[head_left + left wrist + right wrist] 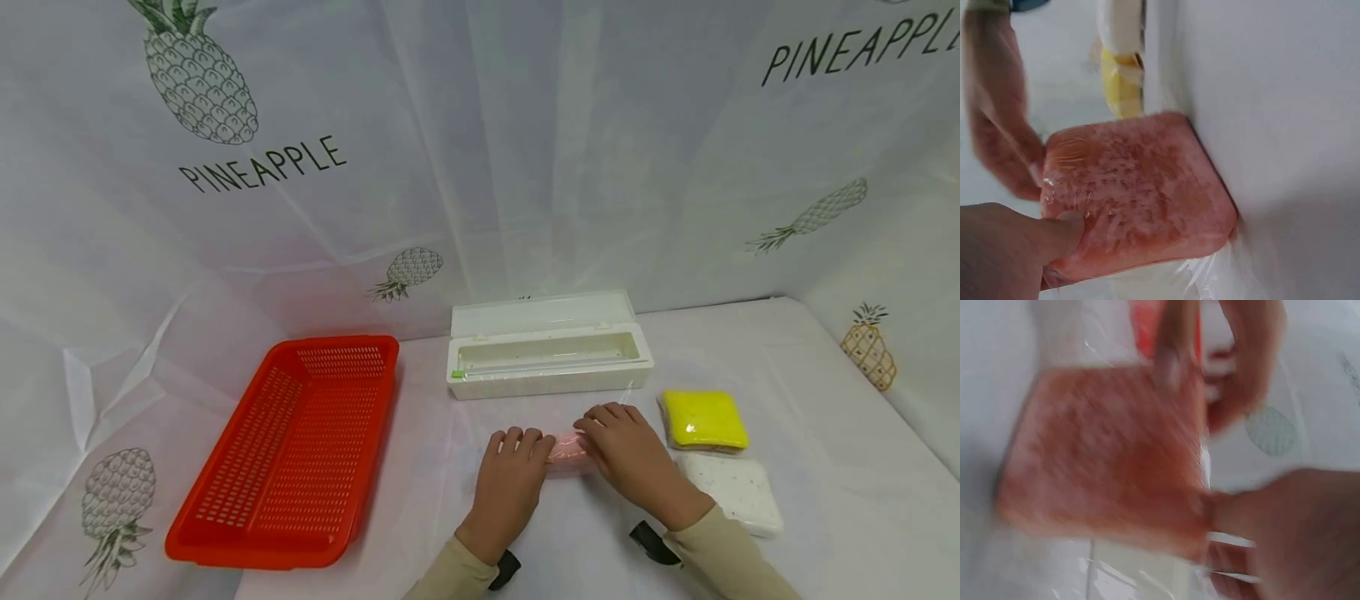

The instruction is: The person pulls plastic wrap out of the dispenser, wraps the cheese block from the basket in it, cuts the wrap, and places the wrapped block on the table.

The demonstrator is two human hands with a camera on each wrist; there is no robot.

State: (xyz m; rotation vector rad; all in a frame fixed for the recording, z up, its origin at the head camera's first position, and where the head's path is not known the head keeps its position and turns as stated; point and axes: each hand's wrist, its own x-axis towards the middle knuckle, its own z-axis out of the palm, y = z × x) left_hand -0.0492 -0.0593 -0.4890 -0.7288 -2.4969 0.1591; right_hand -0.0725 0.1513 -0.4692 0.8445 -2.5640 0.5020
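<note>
A flat pink block [567, 457] with rounded corners and a mottled surface has clear plastic film over it. My left hand [513, 483] grips its left end, and the thumb presses on its face in the left wrist view. At the opposite end my right hand [630, 454] pinches the block, though the right wrist view is blurred. In the left wrist view the pink block [1135, 194] is tilted up, one edge at the table. Behind the hands stands a white cling film dispenser [551, 383], lid raised; clear film stretches between it and the block.
To the left lies a red perforated basket [300, 500]. A yellow wrapped block [705, 419] and a white wrapped block [735, 492] sit right of my right hand. A white pineapple-print sheet [525, 167] hangs behind the table [847, 467].
</note>
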